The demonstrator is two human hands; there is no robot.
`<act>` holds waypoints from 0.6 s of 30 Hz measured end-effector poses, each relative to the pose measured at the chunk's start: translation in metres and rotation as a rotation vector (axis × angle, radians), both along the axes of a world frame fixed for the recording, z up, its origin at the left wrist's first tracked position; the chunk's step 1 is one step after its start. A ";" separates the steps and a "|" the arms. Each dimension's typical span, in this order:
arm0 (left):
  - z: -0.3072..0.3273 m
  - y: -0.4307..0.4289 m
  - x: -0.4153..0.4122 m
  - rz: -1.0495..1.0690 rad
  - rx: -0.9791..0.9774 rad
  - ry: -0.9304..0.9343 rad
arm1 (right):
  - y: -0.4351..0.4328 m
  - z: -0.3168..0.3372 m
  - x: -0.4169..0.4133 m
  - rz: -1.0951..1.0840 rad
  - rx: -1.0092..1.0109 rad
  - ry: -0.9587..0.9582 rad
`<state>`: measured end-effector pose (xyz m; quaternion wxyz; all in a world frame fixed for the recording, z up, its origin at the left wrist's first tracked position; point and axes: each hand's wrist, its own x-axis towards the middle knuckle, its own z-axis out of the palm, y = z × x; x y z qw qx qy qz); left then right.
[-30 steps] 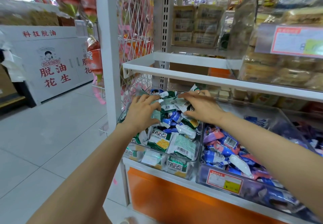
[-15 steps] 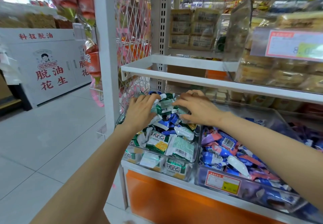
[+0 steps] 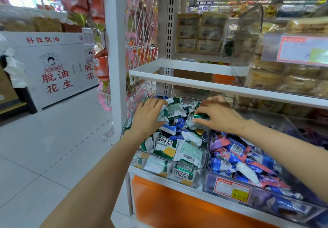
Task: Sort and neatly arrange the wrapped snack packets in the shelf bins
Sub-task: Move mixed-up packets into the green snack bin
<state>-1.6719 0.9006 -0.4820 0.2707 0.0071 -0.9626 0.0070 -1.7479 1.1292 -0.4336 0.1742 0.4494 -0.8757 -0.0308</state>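
Reaching into the clear plastic left-hand bin on the lower shelf, we have both hands on the heap of small green-and-white and blue wrapped snack packets that rises above its rim. Our left hand lies palm down on the left side of the heap, fingers stretched out and slightly spread, the tips touching a pale green packet with a barcode; it grips nothing. Our right hand is on the right side of the heap, thumb and curled fingers pinching a shiny dark green foil packet at the top of the pile. At the front of this bin a green-and-white packet with large printed characters lies just beside a mint-green packet showing its barcode. Just to the right, sharing a wall, a second clear plastic bin holds blue, pink and purple packets and carries a red-and-yellow price label on its front. A white metal shelf runs above our hands, and an orange panel sits below the bins.
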 end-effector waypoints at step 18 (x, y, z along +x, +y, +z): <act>0.002 -0.012 0.002 0.113 0.172 0.112 | -0.066 -0.020 0.002 -0.007 0.030 -0.128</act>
